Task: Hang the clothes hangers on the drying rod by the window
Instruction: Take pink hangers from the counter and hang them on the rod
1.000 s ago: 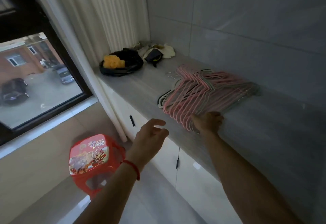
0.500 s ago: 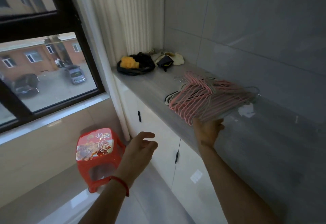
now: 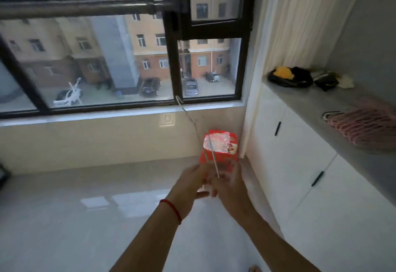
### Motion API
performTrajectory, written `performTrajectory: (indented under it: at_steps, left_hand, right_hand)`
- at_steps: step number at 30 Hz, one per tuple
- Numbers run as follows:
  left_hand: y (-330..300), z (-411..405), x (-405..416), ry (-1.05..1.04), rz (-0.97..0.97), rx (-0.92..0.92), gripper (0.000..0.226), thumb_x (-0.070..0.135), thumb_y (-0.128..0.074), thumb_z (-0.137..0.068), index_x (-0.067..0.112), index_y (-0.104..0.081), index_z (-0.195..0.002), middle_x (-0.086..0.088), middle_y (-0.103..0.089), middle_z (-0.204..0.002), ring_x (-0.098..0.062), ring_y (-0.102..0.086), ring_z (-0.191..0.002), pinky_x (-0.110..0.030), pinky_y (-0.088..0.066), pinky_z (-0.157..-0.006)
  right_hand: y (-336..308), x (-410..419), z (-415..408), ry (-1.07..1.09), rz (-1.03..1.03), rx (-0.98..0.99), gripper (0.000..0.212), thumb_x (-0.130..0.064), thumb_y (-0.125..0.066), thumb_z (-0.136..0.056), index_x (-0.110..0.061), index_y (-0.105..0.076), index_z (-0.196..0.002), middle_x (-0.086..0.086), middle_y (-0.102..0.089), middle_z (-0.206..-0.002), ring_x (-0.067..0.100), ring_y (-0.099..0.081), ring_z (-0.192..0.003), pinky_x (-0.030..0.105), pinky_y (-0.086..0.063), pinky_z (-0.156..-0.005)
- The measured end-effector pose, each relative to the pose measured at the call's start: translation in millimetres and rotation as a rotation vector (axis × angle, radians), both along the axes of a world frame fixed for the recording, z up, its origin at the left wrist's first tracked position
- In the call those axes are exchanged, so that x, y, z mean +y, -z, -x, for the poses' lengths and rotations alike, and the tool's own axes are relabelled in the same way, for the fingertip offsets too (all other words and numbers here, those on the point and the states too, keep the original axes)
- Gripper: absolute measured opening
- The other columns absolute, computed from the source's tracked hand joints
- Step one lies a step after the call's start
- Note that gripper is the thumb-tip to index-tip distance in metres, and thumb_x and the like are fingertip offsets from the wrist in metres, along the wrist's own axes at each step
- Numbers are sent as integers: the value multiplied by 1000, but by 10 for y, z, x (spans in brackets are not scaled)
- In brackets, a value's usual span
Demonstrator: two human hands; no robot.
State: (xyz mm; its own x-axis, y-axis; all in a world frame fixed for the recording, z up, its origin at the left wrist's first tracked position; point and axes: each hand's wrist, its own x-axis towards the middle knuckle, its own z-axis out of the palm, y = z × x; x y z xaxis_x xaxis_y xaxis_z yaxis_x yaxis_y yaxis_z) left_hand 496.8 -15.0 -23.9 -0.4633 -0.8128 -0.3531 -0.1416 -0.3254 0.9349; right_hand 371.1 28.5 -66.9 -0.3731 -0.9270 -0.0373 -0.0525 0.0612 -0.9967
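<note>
Hanger [image 3: 199,136] slants from both hands, hook end up-left toward the rod [image 3: 75,10] high above. Left hand [image 3: 190,182] and right hand [image 3: 228,184] both grip its lower end.

Bare forearms; seemingly a red string bracelet [image 3: 171,208].

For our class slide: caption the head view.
Both hands hold a thin hanger below the window's drying rod.
</note>
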Motion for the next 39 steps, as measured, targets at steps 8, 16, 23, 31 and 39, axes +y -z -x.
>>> performTrajectory:
  at_steps: [8, 16, 23, 31, 39]
  left_hand:
    - [30, -2062, 336, -382, -112, 91, 37, 45, -72, -87, 8, -79, -85, -13, -76, -108, -25, -72, -103, -40, -59, -83]
    - [-87, -3630, 478, -792, -152, 209, 46, 38, -84, -79, 2, -69, -102, -21, -69, -103, -31, -70, -76, -43, -62, -77]
    - [-430, -4797, 305, -924, -114, 219, 60, 43, -89, -67, 2, -63, -102, -18, -68, -94, -21, -56, -55, -29, -50, -49]
    - [-871, -5756, -200, -1011, -84, 259, 34, 36, -71, -89, 5, -58, -98, -22, -68, -97, -13, -44, -42, -21, -37, -38]
    - [-1369, -6680, -491, -919, 52, 173, 45, 40, -63, -90, 2, -59, -116, -27, -72, -114, -17, -39, -45, -25, -31, -44]
  right_hand:
    - [-152, 8, -1920, -586, -78, 121, 60, -54, -64, -83, -29, -33, -129, 4, -76, -96, 15, -74, -68, 24, -54, -63]
    - [-363, -408, -3095, -667, -43, 103, 40, -58, -47, -85, -26, -59, -106, 2, -73, -94, 27, -71, -83, 48, -58, -82]
    - [-683, -951, -4196, -768, -127, -153, 25, -23, -48, -103, -8, -67, -109, 18, -77, -95, 30, -71, -74, 36, -56, -65]
    - [-1170, -1558, -5309, -811, 33, -92, 22, -33, -48, -103, -25, -68, -108, -1, -72, -111, 18, -69, -102, 45, -56, -94]
    - [-1475, -1949, -6064, -836, 88, -80, 29, -46, -45, -101, -37, -68, -116, -12, -67, -123, 10, -64, -112, 42, -51, -102]
